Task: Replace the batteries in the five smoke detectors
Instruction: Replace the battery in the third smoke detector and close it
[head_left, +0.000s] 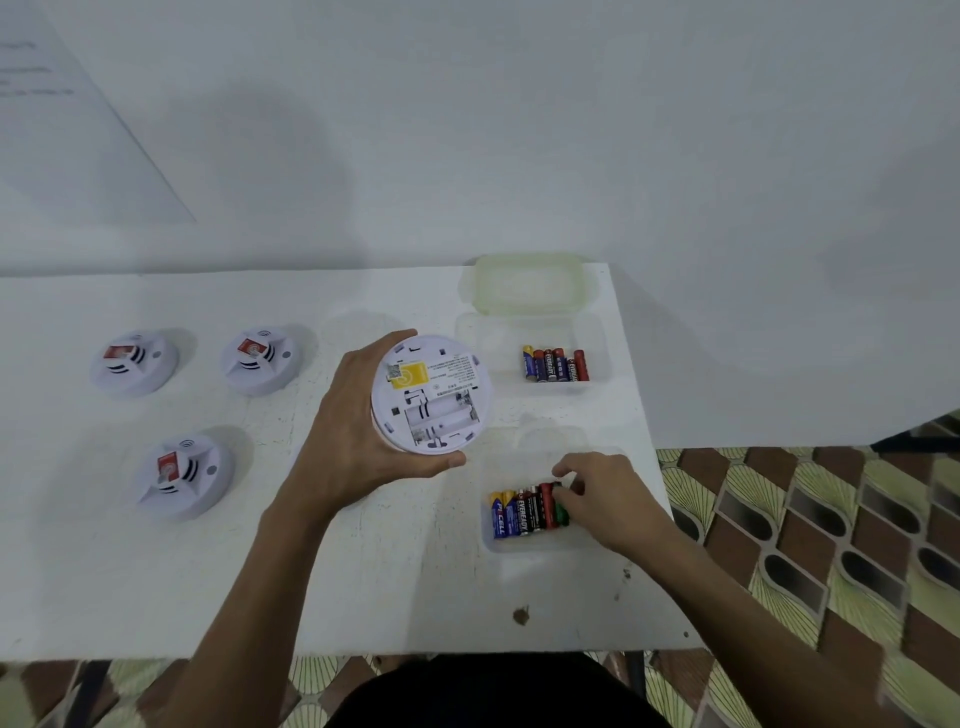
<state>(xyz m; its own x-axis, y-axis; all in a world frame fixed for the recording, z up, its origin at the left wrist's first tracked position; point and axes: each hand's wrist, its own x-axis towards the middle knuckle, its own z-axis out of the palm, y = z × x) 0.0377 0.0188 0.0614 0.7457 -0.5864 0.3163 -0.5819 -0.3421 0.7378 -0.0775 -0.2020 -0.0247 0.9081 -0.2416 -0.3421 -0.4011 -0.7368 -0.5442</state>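
Left hand grips the upturned detector, bay empty, above the worktop. At its 4 o'clock, right hand fingers pinch the end battery in the near tray. Best to lift it straight out and check polarity before seating.

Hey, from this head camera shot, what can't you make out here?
Head view only.
Green battery in the near tray: fingers of the right hand cover it, so the grip is unclear.
Label on the detector in the left hand: print too small.
A fifth detector: out of frame; four show.
Wall sheet: blurred, cut by the left edge.
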